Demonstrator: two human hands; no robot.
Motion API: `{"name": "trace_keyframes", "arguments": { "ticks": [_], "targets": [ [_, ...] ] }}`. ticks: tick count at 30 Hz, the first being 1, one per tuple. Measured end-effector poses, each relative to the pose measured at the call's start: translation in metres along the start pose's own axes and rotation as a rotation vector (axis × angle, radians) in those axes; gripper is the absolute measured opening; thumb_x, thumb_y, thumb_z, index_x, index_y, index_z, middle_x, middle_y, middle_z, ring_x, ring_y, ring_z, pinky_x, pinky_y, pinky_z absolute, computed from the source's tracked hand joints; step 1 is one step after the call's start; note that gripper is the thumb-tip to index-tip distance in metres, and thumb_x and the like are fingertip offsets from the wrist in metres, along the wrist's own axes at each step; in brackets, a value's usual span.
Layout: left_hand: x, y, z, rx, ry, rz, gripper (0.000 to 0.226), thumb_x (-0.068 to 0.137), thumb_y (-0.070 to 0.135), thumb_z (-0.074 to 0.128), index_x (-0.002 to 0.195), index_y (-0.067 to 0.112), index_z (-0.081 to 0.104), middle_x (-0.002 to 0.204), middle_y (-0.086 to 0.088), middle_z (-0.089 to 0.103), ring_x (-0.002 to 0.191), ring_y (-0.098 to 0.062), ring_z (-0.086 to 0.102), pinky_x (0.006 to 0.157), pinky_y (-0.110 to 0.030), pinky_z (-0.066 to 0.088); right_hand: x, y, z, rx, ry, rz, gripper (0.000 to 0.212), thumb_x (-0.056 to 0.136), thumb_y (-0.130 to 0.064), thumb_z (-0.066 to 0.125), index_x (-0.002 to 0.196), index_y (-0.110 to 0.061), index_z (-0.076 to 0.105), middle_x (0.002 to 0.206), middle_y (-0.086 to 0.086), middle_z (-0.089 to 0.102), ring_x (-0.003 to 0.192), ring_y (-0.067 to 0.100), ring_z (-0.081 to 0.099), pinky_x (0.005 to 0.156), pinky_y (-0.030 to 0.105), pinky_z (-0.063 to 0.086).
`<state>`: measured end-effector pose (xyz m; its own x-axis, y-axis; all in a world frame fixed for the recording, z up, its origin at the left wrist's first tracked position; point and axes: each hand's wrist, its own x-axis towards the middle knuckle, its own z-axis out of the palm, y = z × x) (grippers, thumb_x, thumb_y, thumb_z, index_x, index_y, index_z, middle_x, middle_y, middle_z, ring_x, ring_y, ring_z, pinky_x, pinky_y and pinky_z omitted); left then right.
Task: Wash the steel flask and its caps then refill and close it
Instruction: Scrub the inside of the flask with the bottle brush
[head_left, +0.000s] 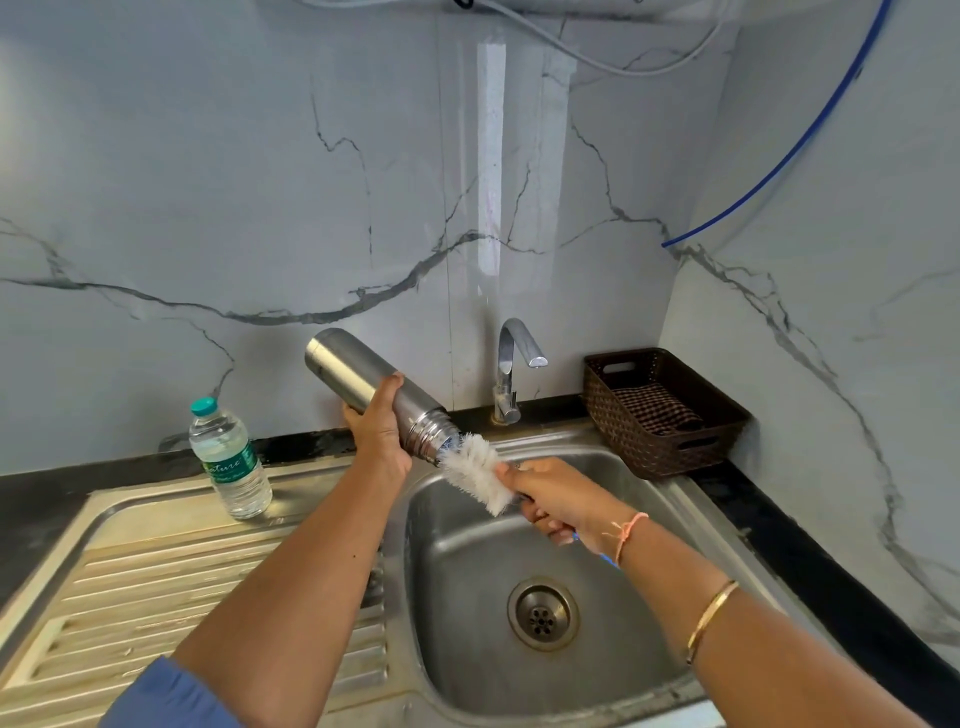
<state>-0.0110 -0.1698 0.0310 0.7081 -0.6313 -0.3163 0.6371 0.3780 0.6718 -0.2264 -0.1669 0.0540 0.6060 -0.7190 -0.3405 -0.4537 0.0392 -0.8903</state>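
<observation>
My left hand (378, 434) grips the steel flask (358, 382) round its middle and holds it tilted over the sink (467, 561), base up to the left, open threaded mouth down to the right. My right hand (558, 501) grips the blue handle of a white bottle brush (480, 467). The brush's bristle tip sits at the flask's mouth, with most of the bristles outside. No caps are in view.
A plastic water bottle (231, 460) with a teal cap stands on the ribbed drainboard (171, 587) to the left. The tap (511, 364) at the back runs no water. A brown woven basket (665, 410) with a checked cloth sits at the right. The drain (543, 613) lies in the basin.
</observation>
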Motion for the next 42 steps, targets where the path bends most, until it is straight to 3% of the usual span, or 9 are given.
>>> {"name": "trace_keyframes", "arguments": {
  "ticks": [4, 8, 12, 18, 23, 25, 33, 38, 42],
  "targets": [
    [-0.004, 0.0, 0.011, -0.013, 0.06, 0.052, 0.09, 0.071, 0.01, 0.08, 0.142, 0.023, 0.026, 0.114, -0.014, 0.059, 0.093, -0.031, 0.066, 0.083, -0.052, 0.055, -0.002, -0.002, 0.014, -1.06, 0.492, -0.338, 0.069, 0.092, -0.065, 0.033, 0.141, -0.017, 0.026, 0.129, 0.011, 0.043, 0.114, 0.031, 0.052, 0.082, 0.041, 0.05],
    [-0.006, -0.008, 0.015, 0.032, 0.099, 0.044, 0.095, 0.065, 0.013, 0.083, 0.142, 0.026, 0.027, 0.113, -0.012, 0.059, 0.091, -0.031, 0.067, 0.081, -0.055, 0.054, 0.014, 0.007, 0.035, -1.37, 0.592, -0.446, 0.089, 0.079, -0.059, 0.064, 0.143, -0.006, 0.032, 0.12, 0.015, 0.05, 0.099, 0.034, 0.059, 0.065, 0.042, 0.053],
    [-0.007, -0.01, 0.014, 0.043, 0.073, 0.023, 0.091, 0.064, 0.014, 0.084, 0.138, 0.024, 0.031, 0.113, -0.013, 0.059, 0.092, -0.033, 0.066, 0.081, -0.056, 0.054, 0.024, 0.009, 0.035, -1.14, 0.58, -0.514, 0.056, 0.088, -0.05, 0.059, 0.124, -0.009, 0.048, 0.1, 0.01, 0.06, 0.077, 0.029, 0.065, 0.056, 0.036, 0.048],
    [-0.01, -0.007, 0.008, -0.063, 0.037, -0.079, 0.08, 0.068, 0.015, 0.081, 0.135, 0.026, 0.037, 0.117, -0.013, 0.061, 0.097, -0.034, 0.065, 0.083, -0.057, 0.052, 0.018, -0.01, 0.003, 0.227, -0.11, -0.07, 0.04, 0.09, -0.048, 0.057, 0.097, -0.01, 0.065, 0.077, 0.004, 0.064, 0.058, 0.013, 0.055, 0.052, 0.026, 0.045],
    [-0.013, -0.02, 0.012, -0.07, 0.096, 0.006, 0.088, 0.068, 0.01, 0.081, 0.139, 0.029, 0.032, 0.116, -0.014, 0.06, 0.094, -0.031, 0.066, 0.084, -0.054, 0.054, 0.011, -0.017, 0.029, -1.225, 0.413, -0.29, 0.075, 0.08, -0.06, 0.061, 0.131, -0.009, 0.038, 0.115, 0.008, 0.058, 0.106, 0.027, 0.057, 0.088, 0.043, 0.043],
    [-0.016, -0.023, 0.014, -0.063, 0.094, 0.006, 0.085, 0.068, 0.01, 0.081, 0.137, 0.028, 0.034, 0.116, -0.014, 0.06, 0.095, -0.033, 0.066, 0.084, -0.055, 0.054, 0.015, -0.011, 0.043, -1.359, 0.486, -0.323, 0.069, 0.087, -0.036, 0.063, 0.136, -0.003, 0.028, 0.123, 0.014, 0.054, 0.107, 0.032, 0.059, 0.084, 0.042, 0.046],
    [-0.019, -0.01, 0.008, -0.045, -0.038, -0.072, 0.072, 0.069, 0.015, 0.08, 0.129, 0.021, 0.041, 0.116, -0.014, 0.061, 0.096, -0.036, 0.066, 0.08, -0.057, 0.054, 0.02, -0.007, 0.006, 0.23, -0.264, -0.015, 0.012, 0.088, -0.014, 0.064, 0.095, -0.009, 0.056, 0.07, 0.002, 0.058, 0.052, 0.009, 0.055, 0.045, 0.022, 0.046],
    [-0.02, -0.013, 0.015, 0.021, 0.032, 0.035, 0.086, 0.069, 0.011, 0.08, 0.139, 0.023, 0.032, 0.111, -0.013, 0.06, 0.092, -0.031, 0.066, 0.081, -0.052, 0.056, 0.013, -0.014, 0.023, -0.845, 0.256, -0.19, 0.051, 0.082, -0.04, 0.064, 0.121, -0.014, 0.044, 0.106, 0.004, 0.06, 0.096, 0.023, 0.06, 0.085, 0.04, 0.049],
    [-0.021, -0.015, 0.015, 0.002, 0.067, 0.0, 0.081, 0.071, 0.009, 0.078, 0.137, 0.024, 0.033, 0.109, -0.012, 0.059, 0.086, -0.029, 0.065, 0.074, -0.049, 0.057, 0.009, -0.009, 0.051, -1.284, 0.52, -0.394, 0.049, 0.096, -0.023, 0.046, 0.137, -0.001, 0.029, 0.122, 0.017, 0.054, 0.107, 0.032, 0.058, 0.079, 0.039, 0.049]
  ]
}}
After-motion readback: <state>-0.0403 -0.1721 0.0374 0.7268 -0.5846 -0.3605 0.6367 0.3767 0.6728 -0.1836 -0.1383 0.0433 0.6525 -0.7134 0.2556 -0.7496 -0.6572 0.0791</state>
